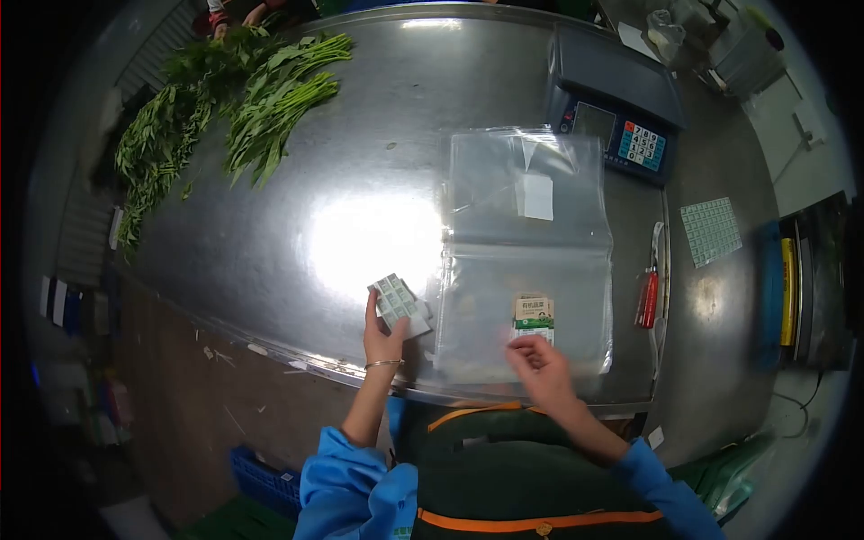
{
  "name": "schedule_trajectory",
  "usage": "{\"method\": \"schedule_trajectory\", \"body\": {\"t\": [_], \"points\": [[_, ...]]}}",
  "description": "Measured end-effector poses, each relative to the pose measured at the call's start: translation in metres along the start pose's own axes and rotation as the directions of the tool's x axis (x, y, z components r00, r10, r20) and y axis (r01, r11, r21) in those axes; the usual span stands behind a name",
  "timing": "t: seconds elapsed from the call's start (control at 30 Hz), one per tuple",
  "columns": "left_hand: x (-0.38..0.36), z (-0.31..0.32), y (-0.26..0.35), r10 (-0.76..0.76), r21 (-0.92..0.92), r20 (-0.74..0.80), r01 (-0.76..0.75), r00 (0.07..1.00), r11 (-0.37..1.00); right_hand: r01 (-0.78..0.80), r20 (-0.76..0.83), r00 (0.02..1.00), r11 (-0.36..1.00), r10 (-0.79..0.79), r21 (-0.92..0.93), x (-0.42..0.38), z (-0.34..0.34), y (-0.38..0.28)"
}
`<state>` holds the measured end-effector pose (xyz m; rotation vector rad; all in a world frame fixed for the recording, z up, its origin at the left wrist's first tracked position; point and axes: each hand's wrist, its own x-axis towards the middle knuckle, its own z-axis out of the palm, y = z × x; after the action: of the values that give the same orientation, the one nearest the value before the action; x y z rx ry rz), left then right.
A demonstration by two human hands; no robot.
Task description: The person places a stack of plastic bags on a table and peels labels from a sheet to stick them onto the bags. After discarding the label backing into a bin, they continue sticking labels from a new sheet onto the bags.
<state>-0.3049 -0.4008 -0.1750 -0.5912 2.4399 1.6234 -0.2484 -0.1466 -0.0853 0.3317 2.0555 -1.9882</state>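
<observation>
My left hand [385, 337] is closed around a small sheet of green-and-white labels [394, 299], with a whitish piece behind it, over the metal table. Close to the lower part of the clear plastic bags [481, 301] is my right hand [540, 364], slightly blurred. Its fingers are curled together, and whatever they may pinch is too small to make out. Just beyond those fingers, a beige-and-green printed label [535, 313] lies on or in the bags. Higher up on them shows a white paper piece [537, 196].
Leafy green bunches [279, 103] lie at the table's far left, near another person's hand [256, 14]. A digital scale [612, 117] stands at the back right. A red-handled tool [647, 299] lies right of the bags, and another label sheet [711, 231] is farther right.
</observation>
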Motion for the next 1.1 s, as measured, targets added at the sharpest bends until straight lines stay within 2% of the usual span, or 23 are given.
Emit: {"method": "schedule_trajectory", "body": {"t": [0.03, 0.07, 0.1, 0.13, 0.17, 0.2, 0.23, 0.27, 0.33, 0.4, 0.47, 0.53, 0.63, 0.7, 0.77, 0.83, 0.9, 0.97, 1.03, 1.07, 1.1], "points": [[-0.003, 0.004, 0.005, 0.183, -0.259, -0.030, -0.185, 0.983, 0.948, 0.005, -0.002, 1.000, 1.000, -0.005, -0.008, 0.002, 0.007, -0.007], [-0.011, 0.005, 0.021, 0.183, -0.270, -0.032, -0.185, 0.983, 0.945, 0.174, 0.028, 0.985, 0.978, -0.172, -0.114, 0.004, 0.012, -0.018], [-0.026, 0.001, 0.047, 0.155, -0.362, 0.108, -0.106, 0.982, 0.926, 0.335, 0.080, 0.942, 0.918, -0.325, -0.213, 0.006, 0.013, -0.029], [-0.041, -0.003, 0.070, 0.137, -0.436, 0.251, -0.014, 0.958, 0.900, 0.331, 0.082, 0.943, 0.917, -0.321, -0.221, 0.010, 0.012, -0.041], [-0.056, -0.005, 0.087, 0.138, -0.444, 0.248, -0.014, 0.959, 0.896, 0.503, 0.116, 0.860, 0.784, -0.497, -0.364, 0.018, 0.010, -0.054], [-0.071, -0.006, 0.103, 0.182, -0.456, 0.339, -0.008, 0.923, 0.890, 0.640, 0.180, 0.740, 0.596, -0.648, -0.486, 0.022, 0.010, -0.066], [-0.080, -0.005, 0.116, 0.231, -0.467, 0.421, -0.008, 0.877, 0.884, 0.633, 0.182, 0.746, 0.596, -0.641, -0.494, 0.024, 0.010, -0.074], [-0.086, -0.003, 0.123, 0.240, -0.473, 0.414, -0.017, 0.878, 0.881, 0.640, 0.188, 0.739, 0.587, -0.647, -0.495, 0.023, 0.010, -0.078], [-0.094, 0.000, 0.133, 0.276, -0.572, 0.360, -0.023, 0.891, 0.820, 0.395, 0.235, 0.908, 0.894, -0.346, -0.212, 0.019, 0.009, -0.083], [-0.097, -0.003, 0.138, 0.286, -0.573, 0.353, -0.036, 0.891, 0.819, 0.380, 0.231, 0.914, 0.905, -0.334, -0.190, 0.013, 0.007, -0.082], [-0.100, -0.007, 0.138, 0.264, -0.491, 0.434, -0.019, 0.861, 0.871, 0.354, 0.218, 0.923, 0.921, -0.316, -0.162, 0.006, 0.006, -0.085], [-0.103, -0.005, 0.143, 0.280, -0.502, 0.407, -0.043, 0.870, 0.864, 0.281, 0.157, 0.953, 0.947, -0.258, -0.156, 0.000, 0.004, -0.092], [-0.108, -0.002, 0.144, 0.282, -0.412, 0.348, -0.124, 0.894, 0.902, 0.297, 0.139, 0.953, 0.926, -0.271, -0.231, -0.005, -0.002, -0.091], [-0.109, -0.001, 0.143, 0.255, -0.345, 0.259, -0.157, 0.932, 0.925, 0.295, 0.164, 0.952, 0.919, -0.259, -0.260, -0.007, -0.005, -0.090], [-0.110, -0.001, 0.145, 0.257, -0.289, 0.242, -0.184, 0.936, 0.939, 0.295, 0.188, 0.950, 0.911, -0.248, -0.288, -0.006, -0.010, -0.090], [-0.109, -0.003, 0.148, 0.257, -0.233, 0.225, -0.204, 0.940, 0.951, 0.438, 0.246, 0.898, 0.783, -0.364, -0.441, 0.000, -0.016, -0.096], [-0.106, -0.007, 0.149, 0.275, -0.062, 0.336, -0.270, 0.901, 0.961, 0.473, 0.278, 0.878, 0.791, -0.389, -0.388, 0.009, -0.010, -0.109], [-0.104, -0.005, 0.144, 0.282, -0.024, 0.384, -0.296, 0.879, 0.955, 0.512, 0.302, 0.853, 0.792, -0.425, -0.332, 0.019, -0.010, -0.114], [-0.100, -0.005, 0.145, 0.296, 0.006, 0.419, -0.328, 0.859, 0.944, 0.720, 0.606, 0.661, 0.601, -0.443, -0.347, 0.033, -0.012, -0.109], [-0.099, -0.005, 0.146, 0.311, -0.047, 0.414, -0.322, 0.855, 0.946, 0.723, 0.611, 0.657, 0.597, -0.441, -0.347, 0.034, -0.011, -0.107], [-0.100, -0.007, 0.145, 0.320, -0.097, 0.408, -0.307, 0.855, 0.947, 0.759, 0.620, 0.633, 0.530, -0.464, -0.378, 0.032, -0.009, -0.104]]}}
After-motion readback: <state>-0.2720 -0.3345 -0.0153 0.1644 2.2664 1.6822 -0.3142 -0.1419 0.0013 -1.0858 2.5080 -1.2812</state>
